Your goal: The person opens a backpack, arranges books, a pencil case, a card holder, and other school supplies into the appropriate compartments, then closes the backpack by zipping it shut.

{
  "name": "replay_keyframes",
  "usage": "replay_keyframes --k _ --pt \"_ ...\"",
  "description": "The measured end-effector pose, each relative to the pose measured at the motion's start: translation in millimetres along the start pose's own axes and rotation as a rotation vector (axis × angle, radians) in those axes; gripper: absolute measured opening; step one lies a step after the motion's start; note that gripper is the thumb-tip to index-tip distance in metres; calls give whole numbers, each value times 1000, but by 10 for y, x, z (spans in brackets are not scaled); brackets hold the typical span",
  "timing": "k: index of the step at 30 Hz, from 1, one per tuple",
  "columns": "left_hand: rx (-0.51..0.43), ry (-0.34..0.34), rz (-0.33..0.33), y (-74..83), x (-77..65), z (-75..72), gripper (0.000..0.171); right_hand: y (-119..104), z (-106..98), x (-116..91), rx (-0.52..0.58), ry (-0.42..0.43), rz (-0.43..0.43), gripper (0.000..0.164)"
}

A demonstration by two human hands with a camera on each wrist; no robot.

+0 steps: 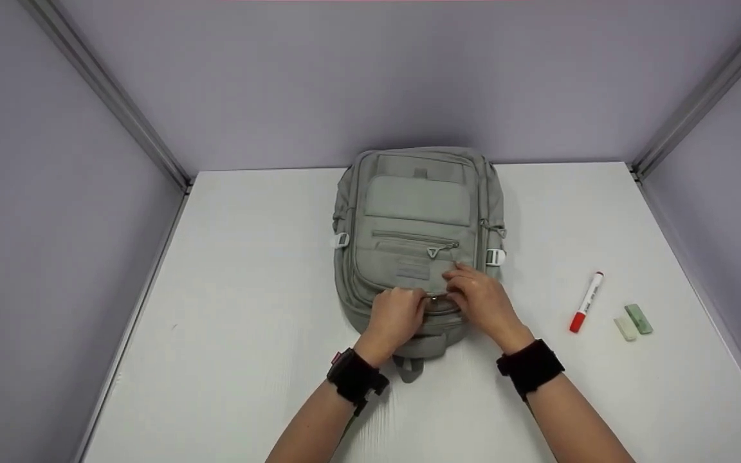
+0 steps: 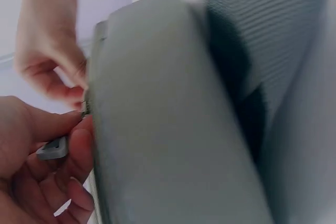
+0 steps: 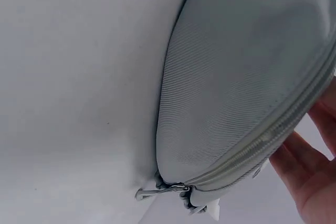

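A grey-green backpack [image 1: 419,199] lies on its back, front panel up, with its top handle [image 1: 423,347] toward the person. At a zipper near its top end, both hands work close together. The left hand [image 1: 395,316] pinches the zipper pull between thumb and index finger; a grey tab [image 2: 52,149] pokes out among its fingers in the left wrist view. Just right of it, the right hand [image 1: 483,302] pinches the backpack's edge beside the zipper with thumb and index finger. In the right wrist view, a side zipper [image 3: 247,148] ends at a metal slider with a hanging pull [image 3: 152,193].
On the white table [image 1: 235,289], right of the backpack, lies a white marker with a red cap [image 1: 586,302]. Farther right are a pale eraser-like block [image 1: 626,328] and a green one [image 1: 639,319]. Grey panels [image 1: 280,83] enclose the table at the back and sides.
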State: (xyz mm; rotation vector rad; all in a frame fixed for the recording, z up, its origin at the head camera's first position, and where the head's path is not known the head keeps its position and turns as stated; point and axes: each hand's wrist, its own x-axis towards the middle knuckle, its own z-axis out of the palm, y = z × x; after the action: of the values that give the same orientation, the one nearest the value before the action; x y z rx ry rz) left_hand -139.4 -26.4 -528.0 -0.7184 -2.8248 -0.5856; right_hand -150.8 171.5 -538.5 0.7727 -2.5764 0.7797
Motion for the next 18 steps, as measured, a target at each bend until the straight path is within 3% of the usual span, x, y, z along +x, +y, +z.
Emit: replay_keyframes --k 9,18 --pt "12 -49 -44 -149 -46 -189 16 9 -68 41 81 -92 91 13" --pt "-28 -25 -76 -346 -106 -318 17 25 -94 58 120 -144 150 6"
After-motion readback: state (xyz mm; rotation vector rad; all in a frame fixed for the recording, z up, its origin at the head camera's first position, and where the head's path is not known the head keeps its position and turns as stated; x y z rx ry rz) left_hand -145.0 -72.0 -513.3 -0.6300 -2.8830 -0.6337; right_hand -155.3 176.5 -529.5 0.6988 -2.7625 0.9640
